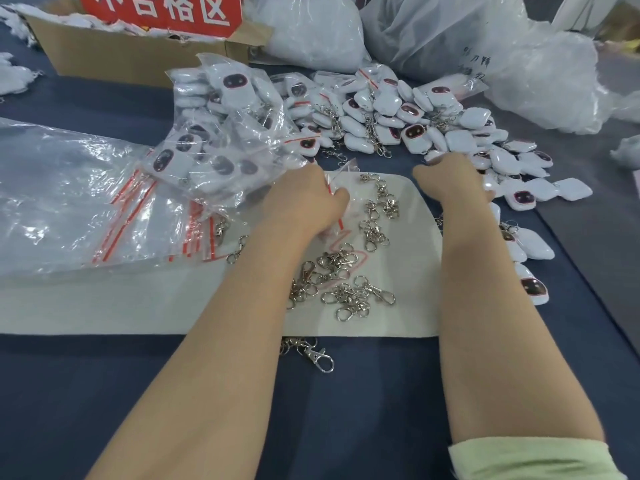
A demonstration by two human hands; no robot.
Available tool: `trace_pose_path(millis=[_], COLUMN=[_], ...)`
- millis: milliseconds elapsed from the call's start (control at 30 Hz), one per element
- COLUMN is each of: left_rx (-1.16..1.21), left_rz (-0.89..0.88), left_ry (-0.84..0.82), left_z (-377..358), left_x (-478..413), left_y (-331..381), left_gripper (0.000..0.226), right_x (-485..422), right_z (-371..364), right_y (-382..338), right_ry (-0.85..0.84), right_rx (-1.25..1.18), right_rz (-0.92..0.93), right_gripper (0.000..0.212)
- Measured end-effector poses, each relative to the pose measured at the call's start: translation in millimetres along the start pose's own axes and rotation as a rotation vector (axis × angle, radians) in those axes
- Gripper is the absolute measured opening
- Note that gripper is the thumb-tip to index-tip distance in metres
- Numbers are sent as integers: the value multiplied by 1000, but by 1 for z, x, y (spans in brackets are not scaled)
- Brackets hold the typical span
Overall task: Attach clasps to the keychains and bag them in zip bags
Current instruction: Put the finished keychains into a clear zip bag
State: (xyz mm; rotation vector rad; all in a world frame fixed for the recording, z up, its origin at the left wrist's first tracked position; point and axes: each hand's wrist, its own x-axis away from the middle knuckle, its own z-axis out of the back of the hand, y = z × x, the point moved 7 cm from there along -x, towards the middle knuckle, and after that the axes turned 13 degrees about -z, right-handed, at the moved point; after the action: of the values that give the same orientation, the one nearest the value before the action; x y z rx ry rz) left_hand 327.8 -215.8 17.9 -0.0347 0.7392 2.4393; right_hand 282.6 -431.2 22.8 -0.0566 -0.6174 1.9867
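Keychains (398,112) lie piled far right on the desk (346,410). They look light, smooth and hard, best pinched by their edges. Clasps (346,271), small, stiff and likely to tangle, lie between the arms with their long axes at all angles. Take one by its ring. The left hand (304,199) pinches a limp zip bag (341,220). The fingers of the right hand (453,181) are hidden at the pile's edge, so I cannot tell their state.

Bright, even light; plastic glares; wide-angle edges bend, slightly soft.

Clasps (346,268) litter the gap between left hand (304,199) and right hand (453,181). Keychain heap (398,112) blocks ahead. Open blue cloth (346,410) behind wrists.
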Motion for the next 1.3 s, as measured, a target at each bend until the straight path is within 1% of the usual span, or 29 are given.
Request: trace_pose_path(millis=[33,67,133,200,233,300,333,400,467,500,567,633,700,767,900,967,1067,1167,1233,1300], left_rx=[-1,0,5,11,15,26,32,45,42,39,38,40,40,41,39,40,43,39,32,23], left_rz=[2,6,14,14,15,21,24,26,22,20,21,21,26,29,27,27,22,29,59,76], left_ry=[-2,-4,-8,-3,0,5,4,2,6,11,16,16,11,9,11,5,-3,17,69,136], left_z=[0,0,0,0,0,1,1,0,0,0,0,0,0,-1,-1,-2,-1,-1,3,9], left_x=[0,0,0,0,0,0,0,0,0,0,-1,-1,-1,-1,-1,-1,-1,1,2,-3], left_y=[0,0,-1,-1,-1,-2,-2,-3,-2,-3,-3,-4,-4,-5,-5,-4,-3,-1,3,11], left_gripper=[30,30,31,31,31,31,32,32,32,31,31,31,31,32,33,33,34,42,48,47], right_x=[4,10,17,21,19,8,3,-5,-11,-10,-5,6,17,19,10,8,12,15,15,14], right_z=[-4,-7,-11,-6,-1,10,13,11,5,1,-7,-14,-15,-11,-2,-6,-17,-21,-18,-10], right_y=[-9,-17,-26,-31,-29,-16,-6,10,15,12,-4,-23,-34,-35,-23,-22,-27,-28,-27,-26], right_ry=[-25,-46,-54,5,65,215,250,212,159,136,90,34,-4,25,146,152,105,99,117,167], right_rx=[-26,-61,-135,-240,-271,-222,-179,-110,-19,17,3,-95,-250,-349,-401,-302,-112,-44,-124,-295], right_rz=[72,141,230,274,262,119,20,-122,-149,-114,30,201,299,313,223,210,245,282,283,265], right_gripper=[19,11,13,14,12,29,38,48,53,51,45,39,32,28,30,31,35,33,32,30])
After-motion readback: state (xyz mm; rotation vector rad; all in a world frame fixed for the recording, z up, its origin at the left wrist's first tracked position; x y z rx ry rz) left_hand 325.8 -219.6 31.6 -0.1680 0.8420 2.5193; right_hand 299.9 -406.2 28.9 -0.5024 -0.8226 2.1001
